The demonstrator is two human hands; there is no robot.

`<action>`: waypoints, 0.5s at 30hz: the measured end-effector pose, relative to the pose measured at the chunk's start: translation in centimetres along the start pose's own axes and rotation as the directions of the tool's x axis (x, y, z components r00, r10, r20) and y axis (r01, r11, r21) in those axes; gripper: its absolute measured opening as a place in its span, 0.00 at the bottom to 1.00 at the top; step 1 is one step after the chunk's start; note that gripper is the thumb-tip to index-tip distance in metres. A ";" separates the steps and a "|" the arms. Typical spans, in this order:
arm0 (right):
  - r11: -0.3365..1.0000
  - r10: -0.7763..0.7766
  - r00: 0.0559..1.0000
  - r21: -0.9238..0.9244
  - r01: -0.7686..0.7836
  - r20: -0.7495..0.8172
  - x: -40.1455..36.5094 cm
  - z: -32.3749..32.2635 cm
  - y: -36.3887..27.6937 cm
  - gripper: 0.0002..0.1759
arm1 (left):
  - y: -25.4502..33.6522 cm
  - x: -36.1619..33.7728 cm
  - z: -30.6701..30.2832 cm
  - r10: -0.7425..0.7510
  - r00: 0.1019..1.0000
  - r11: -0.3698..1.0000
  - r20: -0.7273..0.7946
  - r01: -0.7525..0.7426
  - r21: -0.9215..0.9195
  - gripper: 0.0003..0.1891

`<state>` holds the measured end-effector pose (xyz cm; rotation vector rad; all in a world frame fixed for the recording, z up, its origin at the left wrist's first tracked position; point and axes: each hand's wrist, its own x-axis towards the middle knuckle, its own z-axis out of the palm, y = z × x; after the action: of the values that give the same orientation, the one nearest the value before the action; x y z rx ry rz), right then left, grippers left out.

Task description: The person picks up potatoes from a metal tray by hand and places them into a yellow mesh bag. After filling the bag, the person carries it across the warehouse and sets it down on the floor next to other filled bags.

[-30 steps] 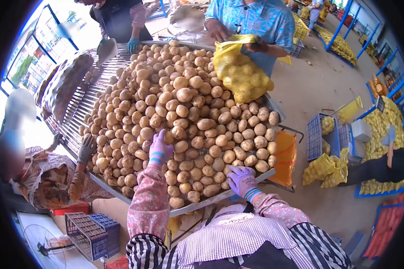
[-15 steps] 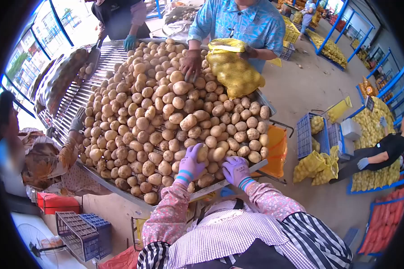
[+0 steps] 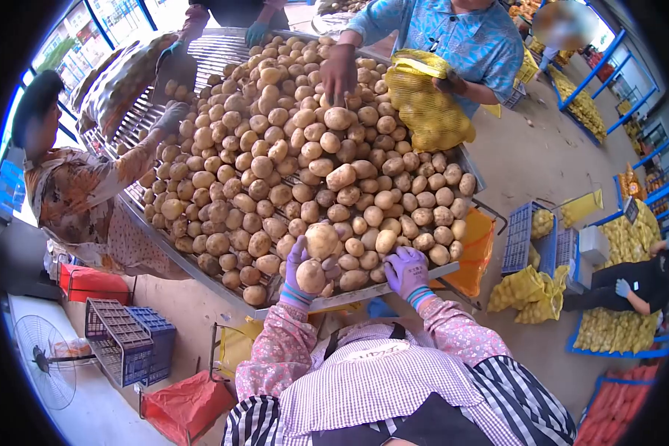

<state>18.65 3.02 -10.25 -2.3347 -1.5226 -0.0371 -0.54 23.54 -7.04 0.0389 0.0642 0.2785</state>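
Observation:
My left hand (image 3: 293,279), in a purple glove, is turned palm up at the near edge of the heap. Its fingers curl round potatoes: a large pale potato (image 3: 321,241) and a smaller potato (image 3: 310,276) lie in it. My right hand (image 3: 406,275), gloved alike, rests palm down by the table's near right edge. Its fingers are apart, touching the potatoes in front, with nothing seen in its grasp. A big heap of loose potatoes (image 3: 260,167) covers the slatted metal table (image 3: 219,50).
Across the table, a person in a blue shirt (image 3: 453,37) reaches into the heap beside a yellow mesh sack (image 3: 427,104) of potatoes. At left another person (image 3: 82,178) reaches in. An orange bag (image 3: 477,241) hangs right; crates (image 3: 119,342) stand lower left.
My left hand has turned palm up and now holds potatoes. My right hand has shifted slightly across the view. The person at left has leaned further in, and the view has shifted.

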 end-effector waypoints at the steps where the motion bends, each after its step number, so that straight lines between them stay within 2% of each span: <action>1: 1.000 -0.003 1.000 -0.001 0.003 0.005 0.0 -0.1 0.0 0.09 | -0.1 0.1 0.1 -0.010 0.999 0.999 0.032 0.012 -0.044 0.33; 3: 1.000 0.013 1.000 0.011 -0.013 0.012 0.1 -0.1 0.0 0.08 | -0.2 0.4 0.0 -0.018 0.998 0.995 0.065 0.024 -0.092 0.34; 4: 1.000 0.010 1.000 0.009 -0.010 0.019 -0.1 0.1 0.2 0.08 | -0.3 0.2 -0.2 0.014 0.997 0.985 -0.071 -0.026 -0.171 0.34; 5: 0.998 0.014 0.998 0.067 -0.010 -0.053 -0.2 0.3 0.3 0.08 | -0.4 -0.2 -0.3 0.037 0.977 0.967 -0.209 -0.088 -0.240 0.34; 6: 0.992 0.023 0.992 0.127 -0.007 -0.125 -0.3 0.6 0.5 0.08 | -0.4 -0.7 0.1 0.041 0.976 0.965 -0.213 -0.094 -0.244 0.34; 8: 0.979 0.061 0.995 0.199 -0.045 -0.075 -0.1 0.8 1.3 0.06 | -0.7 -2.2 1.0 0.057 0.957 0.951 -0.286 -0.139 -0.276 0.35; 10: 0.898 0.059 0.981 0.440 0.029 -0.186 1.0 0.5 1.8 0.06 | -0.6 -3.9 0.1 0.118 0.944 0.952 -0.307 -0.196 -0.234 0.34; 12: 0.908 -0.048 0.964 0.391 0.151 -0.262 4.5 -0.5 2.5 0.12 | -0.6 -5.4 -0.1 0.210 0.919 0.956 -0.334 -0.265 -0.128 0.34; 13: 0.913 -0.091 0.941 0.349 0.209 -0.326 7.3 -1.0 2.6 0.15 | -0.6 -5.9 -0.6 0.219 0.905 0.944 -0.365 -0.291 -0.157 0.34; 15: 0.936 -0.088 0.952 0.302 0.179 -0.292 13.3 -0.9 3.4 0.25 | -0.8 -6.6 -0.9 0.241 0.895 0.936 -0.375 -0.317 -0.154 0.34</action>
<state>27.41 13.22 -7.57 -1.8776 -1.4246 -0.1279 -6.72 20.93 -7.61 -0.2176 0.3881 0.5801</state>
